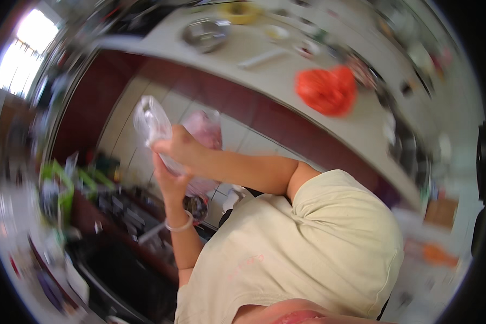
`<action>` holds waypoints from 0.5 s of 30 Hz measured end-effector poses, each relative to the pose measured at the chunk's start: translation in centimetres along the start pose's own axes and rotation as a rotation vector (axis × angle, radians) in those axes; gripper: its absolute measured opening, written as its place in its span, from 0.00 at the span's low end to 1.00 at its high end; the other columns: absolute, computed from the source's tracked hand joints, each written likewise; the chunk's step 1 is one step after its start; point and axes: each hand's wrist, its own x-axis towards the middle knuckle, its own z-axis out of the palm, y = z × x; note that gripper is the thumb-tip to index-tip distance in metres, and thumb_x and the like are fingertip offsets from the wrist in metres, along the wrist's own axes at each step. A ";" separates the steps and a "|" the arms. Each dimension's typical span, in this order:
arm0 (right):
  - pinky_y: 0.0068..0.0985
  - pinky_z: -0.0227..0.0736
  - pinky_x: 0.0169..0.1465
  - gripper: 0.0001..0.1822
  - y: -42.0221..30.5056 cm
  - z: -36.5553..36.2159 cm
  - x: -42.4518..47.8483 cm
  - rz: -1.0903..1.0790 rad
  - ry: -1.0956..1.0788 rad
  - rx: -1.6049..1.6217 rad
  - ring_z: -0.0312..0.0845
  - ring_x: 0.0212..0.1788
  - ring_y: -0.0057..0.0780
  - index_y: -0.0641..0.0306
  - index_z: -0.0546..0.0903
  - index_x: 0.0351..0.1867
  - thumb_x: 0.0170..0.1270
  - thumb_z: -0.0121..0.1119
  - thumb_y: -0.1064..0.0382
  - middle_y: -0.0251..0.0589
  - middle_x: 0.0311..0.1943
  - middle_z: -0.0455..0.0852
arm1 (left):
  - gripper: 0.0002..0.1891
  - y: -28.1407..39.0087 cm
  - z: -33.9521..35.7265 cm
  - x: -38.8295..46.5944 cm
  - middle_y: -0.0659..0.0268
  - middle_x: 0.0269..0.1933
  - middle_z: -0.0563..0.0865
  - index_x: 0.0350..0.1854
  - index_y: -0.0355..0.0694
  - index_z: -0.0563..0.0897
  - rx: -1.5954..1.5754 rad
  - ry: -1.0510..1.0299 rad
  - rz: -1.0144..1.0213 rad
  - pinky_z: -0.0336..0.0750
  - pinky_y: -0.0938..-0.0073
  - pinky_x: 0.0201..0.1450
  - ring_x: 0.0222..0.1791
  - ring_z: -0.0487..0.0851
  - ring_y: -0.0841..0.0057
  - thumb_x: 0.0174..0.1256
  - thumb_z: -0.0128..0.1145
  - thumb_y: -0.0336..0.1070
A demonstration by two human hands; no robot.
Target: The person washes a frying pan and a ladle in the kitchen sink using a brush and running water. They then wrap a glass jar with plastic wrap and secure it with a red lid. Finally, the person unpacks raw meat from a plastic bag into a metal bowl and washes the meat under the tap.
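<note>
A clear plastic bag (150, 117) is gathered between my two hands, its loose top end pointing up and to the left. My right hand (183, 146) is closed around the bag's neck. Below it, my left hand (171, 176), with a pale bracelet at the wrist, pinches the plastic near the right thumb. Pinkish contents in clear plastic (205, 128) show behind the right hand and forearm; whether they are part of the same bag is unclear. The forearms and motion blur hide part of them.
A pale counter (243, 81) bears a red plastic bag (327, 90), a steel bowl (205, 34) and small dishes. Below are dark red cabinets and a tiled floor (123, 97). To the lower left are a green bag (67, 190), an open drawer with items and a black container (121, 267).
</note>
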 end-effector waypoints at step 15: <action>0.16 0.64 0.37 0.12 -17.0 -53.1 -46.7 -0.857 1.076 0.261 0.68 0.32 0.13 0.56 0.73 0.38 0.55 0.64 0.69 0.26 0.30 0.73 | 0.10 22.1 57.8 -8.3 0.72 0.36 0.82 0.40 0.36 0.80 -1.090 -0.677 -0.449 0.70 0.80 0.43 0.37 0.77 0.85 0.57 0.62 0.30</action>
